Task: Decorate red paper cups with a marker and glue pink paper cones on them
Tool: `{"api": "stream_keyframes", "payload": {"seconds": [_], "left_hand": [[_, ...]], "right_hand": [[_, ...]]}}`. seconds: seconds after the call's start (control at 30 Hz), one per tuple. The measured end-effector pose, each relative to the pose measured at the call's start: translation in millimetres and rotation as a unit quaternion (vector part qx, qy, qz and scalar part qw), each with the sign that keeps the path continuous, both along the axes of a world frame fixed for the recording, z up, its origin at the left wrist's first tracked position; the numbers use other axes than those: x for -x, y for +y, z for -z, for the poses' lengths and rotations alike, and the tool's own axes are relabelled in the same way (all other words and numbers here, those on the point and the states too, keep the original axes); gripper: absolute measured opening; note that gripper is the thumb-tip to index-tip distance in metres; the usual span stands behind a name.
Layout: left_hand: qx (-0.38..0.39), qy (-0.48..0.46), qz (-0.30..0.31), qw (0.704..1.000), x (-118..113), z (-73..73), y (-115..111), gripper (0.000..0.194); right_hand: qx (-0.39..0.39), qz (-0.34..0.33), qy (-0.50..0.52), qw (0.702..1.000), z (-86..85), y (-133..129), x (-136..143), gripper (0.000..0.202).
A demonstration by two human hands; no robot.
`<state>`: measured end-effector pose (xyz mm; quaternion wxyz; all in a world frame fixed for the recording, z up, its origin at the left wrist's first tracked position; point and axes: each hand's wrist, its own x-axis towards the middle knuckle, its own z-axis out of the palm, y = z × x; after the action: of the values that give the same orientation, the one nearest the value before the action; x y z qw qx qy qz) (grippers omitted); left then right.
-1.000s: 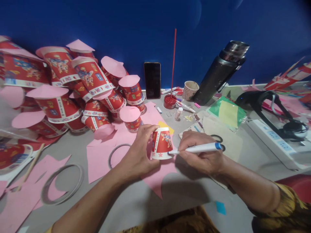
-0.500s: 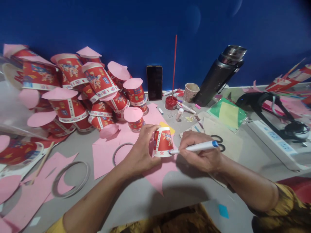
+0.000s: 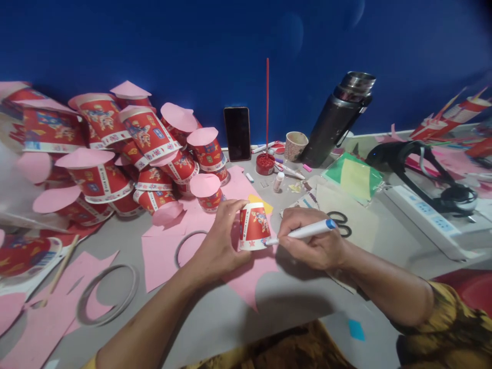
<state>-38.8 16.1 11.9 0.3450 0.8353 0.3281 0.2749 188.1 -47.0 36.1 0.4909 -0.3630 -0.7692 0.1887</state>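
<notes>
Grey tabletop [image 3: 215, 328] against a blue wall: inverted cup held on pink paper, marker at its rim.

Left hand [image 3: 219, 246], centre frame, has its grip wrapped round a red paper cup [image 3: 253, 227]; the cup stands upside down, wide rim down on a pink paper sheet [image 3: 249, 279], long axis near upright, tilted slightly. Right hand [image 3: 313, 243], just right of the cup, has its grip pinched on a white marker [image 3: 303, 232]. The marker's long axis runs near level, blue end toward the right of the frame, tip pointing left and touching the cup's lower rim. A pile of similar cups [image 3: 115, 148] with pink paper tops fills the upper left. Scissors [image 3: 340, 221] lie just beyond the right hand; a dark flask [image 3: 334, 120] leans at upper right.
</notes>
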Motion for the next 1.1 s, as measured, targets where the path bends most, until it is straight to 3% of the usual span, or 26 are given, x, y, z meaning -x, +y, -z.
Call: {"api": "stream_keyframes", "payload": {"seconds": [0.57,1.1], "left_hand": [[0.016,0.001,-0.009,1.000,-1.5,-1.8,-1.1,0.077],[0.045,-0.011,0.001,0.999,0.3,0.1,0.8,0.082]], "right_hand": [[0.008,-0.001,-0.020,1.000,1.5,0.9,-2.1,0.012],[0.035,-0.006,0.024,0.999,-0.5,-1.0,-6.3,0.009]]}}
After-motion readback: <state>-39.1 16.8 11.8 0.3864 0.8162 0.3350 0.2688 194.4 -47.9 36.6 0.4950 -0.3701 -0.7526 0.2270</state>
